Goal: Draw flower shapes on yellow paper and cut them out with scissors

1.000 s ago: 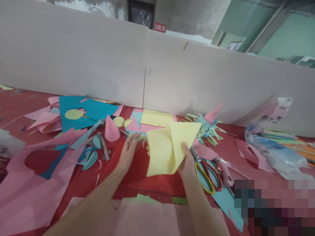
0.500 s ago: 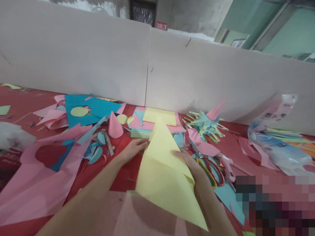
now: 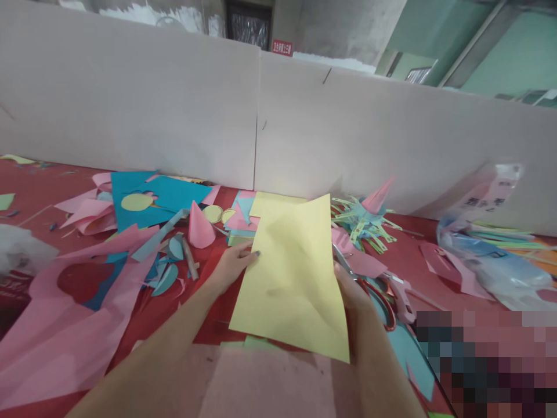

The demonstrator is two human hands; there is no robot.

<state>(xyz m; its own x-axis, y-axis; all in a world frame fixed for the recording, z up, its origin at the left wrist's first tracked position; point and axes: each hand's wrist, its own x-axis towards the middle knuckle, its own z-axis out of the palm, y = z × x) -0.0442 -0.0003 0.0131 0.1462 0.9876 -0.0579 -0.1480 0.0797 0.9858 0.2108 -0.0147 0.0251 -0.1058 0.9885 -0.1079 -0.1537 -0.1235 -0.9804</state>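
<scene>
Pinching the left edge of a yellow paper sheet [image 3: 292, 278], my left hand [image 3: 235, 264] holds it over the red bench [image 3: 411, 255]. On my feed the right hand [image 3: 353, 293] grips its right edge, fingertips partly hidden. Scissors [image 3: 364, 284] lie just beside that hand.

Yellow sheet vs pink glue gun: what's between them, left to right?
In the head view, the right hand at the yellow sheet's right edge, then the scissors' red handle, then the pink glue gun.
</scene>
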